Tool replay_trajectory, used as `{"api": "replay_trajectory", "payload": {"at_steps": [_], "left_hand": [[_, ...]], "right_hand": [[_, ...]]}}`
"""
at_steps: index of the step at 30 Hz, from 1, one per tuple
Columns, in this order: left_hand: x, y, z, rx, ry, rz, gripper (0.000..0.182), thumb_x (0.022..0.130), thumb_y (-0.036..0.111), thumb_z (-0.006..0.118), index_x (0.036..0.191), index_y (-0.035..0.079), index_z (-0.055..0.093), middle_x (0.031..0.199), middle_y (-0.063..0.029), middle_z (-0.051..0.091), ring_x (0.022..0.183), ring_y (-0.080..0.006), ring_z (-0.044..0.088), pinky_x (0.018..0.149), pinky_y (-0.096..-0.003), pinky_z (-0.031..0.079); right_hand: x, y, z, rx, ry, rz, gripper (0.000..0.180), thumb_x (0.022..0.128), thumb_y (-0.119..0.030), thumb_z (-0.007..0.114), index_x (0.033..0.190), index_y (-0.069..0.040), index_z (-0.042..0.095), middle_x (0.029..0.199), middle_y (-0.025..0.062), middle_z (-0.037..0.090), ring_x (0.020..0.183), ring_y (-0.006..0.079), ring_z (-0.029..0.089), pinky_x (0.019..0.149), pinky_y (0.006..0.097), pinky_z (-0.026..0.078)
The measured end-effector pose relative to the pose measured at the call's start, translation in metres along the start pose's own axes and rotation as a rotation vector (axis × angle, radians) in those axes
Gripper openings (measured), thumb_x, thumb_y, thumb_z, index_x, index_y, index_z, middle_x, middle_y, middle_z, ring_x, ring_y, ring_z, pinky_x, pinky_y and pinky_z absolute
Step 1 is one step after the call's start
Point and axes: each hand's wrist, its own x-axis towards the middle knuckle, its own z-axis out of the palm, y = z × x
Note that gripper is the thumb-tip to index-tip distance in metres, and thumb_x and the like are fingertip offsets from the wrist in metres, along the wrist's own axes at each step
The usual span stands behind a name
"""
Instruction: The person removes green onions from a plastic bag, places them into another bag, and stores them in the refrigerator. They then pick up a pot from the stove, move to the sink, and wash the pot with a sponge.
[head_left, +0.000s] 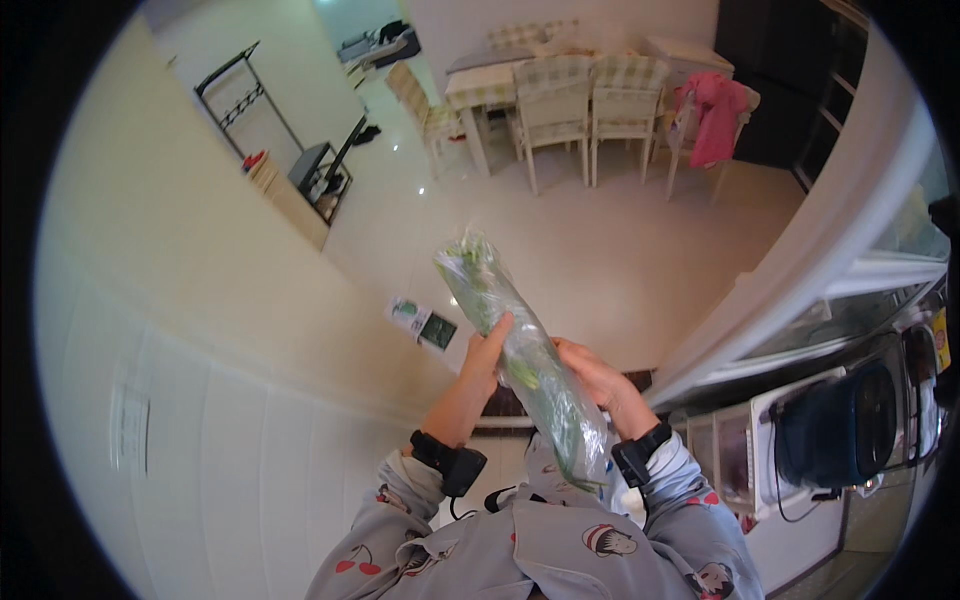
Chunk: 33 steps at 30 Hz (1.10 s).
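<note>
A long bundle of green leafy vegetables in clear plastic wrap (534, 367) lies slantwise in front of my body. My left hand (486, 358) grips it near the middle, thumb across the top of the plastic. On the other side my right hand (592, 375) holds the bundle, its fingers partly hidden beneath it. The lower end of the bundle comes close to the front of my patterned grey top (577, 532). Black devices are strapped on both wrists.
A white dining table (487, 94) with chairs (555, 105) stands across the tiled floor (450, 210). At left are a wall and a black coat rack (232, 105). A dark blue appliance (836, 427) sits on a white drawer unit (761, 450) at right, near a door frame (810, 247).
</note>
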Motion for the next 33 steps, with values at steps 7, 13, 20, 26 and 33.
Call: {"api": "replay_trajectory", "payload": {"at_steps": [7, 13, 20, 26, 33], "left_hand": [[0.160, 0.069, 0.049, 0.132, -0.131, 0.002, 0.041, 0.090, 0.026, 0.061, 0.119, -0.002, 0.052, 0.108, -0.0088, 0.060, 0.097, -0.0179, 0.058, 0.082, -0.0323, 0.048], [0.302, 0.116, 0.126, 0.289, -0.262, -0.135, 0.042, 0.090, 0.024, 0.062, 0.120, -0.003, 0.050, 0.111, -0.0103, 0.059, 0.100, -0.0191, 0.057, 0.083, -0.0342, 0.048], [0.457, 0.136, 0.213, 0.189, -0.702, -0.369, 0.041, 0.085, 0.015, 0.066, 0.117, -0.004, 0.051, 0.109, -0.0094, 0.058, 0.100, -0.0197, 0.056, 0.088, -0.0352, 0.045], [0.557, 0.116, 0.348, 0.291, -0.914, -0.480, 0.042, 0.087, 0.017, 0.062, 0.123, 0.001, 0.048, 0.113, -0.0068, 0.057, 0.106, -0.0199, 0.054, 0.093, -0.0386, 0.043], [0.638, 0.033, 0.548, 0.348, -1.039, -0.528, 0.039, 0.087, 0.018, 0.063, 0.119, -0.001, 0.051, 0.108, -0.0083, 0.059, 0.099, -0.0191, 0.058, 0.085, -0.0353, 0.048]], "right_hand": [[0.120, -0.111, -0.023, -0.242, 0.247, -0.107, 0.054, 0.077, -0.015, 0.070, 0.121, 0.005, 0.046, 0.106, 0.0111, 0.058, 0.094, 0.0168, 0.058, 0.079, 0.0297, 0.049], [0.179, -0.221, -0.094, -0.238, 0.404, -0.296, 0.052, 0.074, -0.011, 0.068, 0.119, 0.004, 0.047, 0.103, 0.0107, 0.059, 0.090, 0.0169, 0.059, 0.077, 0.0290, 0.049], [0.214, -0.337, -0.185, -0.216, 0.639, -0.529, 0.061, 0.072, -0.011, 0.072, 0.125, 0.001, 0.045, 0.109, 0.0106, 0.059, 0.097, 0.0187, 0.058, 0.084, 0.0334, 0.048], [0.200, -0.428, -0.258, -0.355, 1.017, -0.663, 0.067, 0.070, -0.010, 0.070, 0.130, 0.001, 0.041, 0.113, 0.0120, 0.056, 0.102, 0.0195, 0.056, 0.088, 0.0331, 0.046], [0.130, -0.540, -0.387, -0.487, 1.400, -0.806, 0.069, 0.069, -0.014, 0.071, 0.130, 0.002, 0.041, 0.114, 0.0143, 0.056, 0.105, 0.0228, 0.055, 0.090, 0.0342, 0.045]]}}
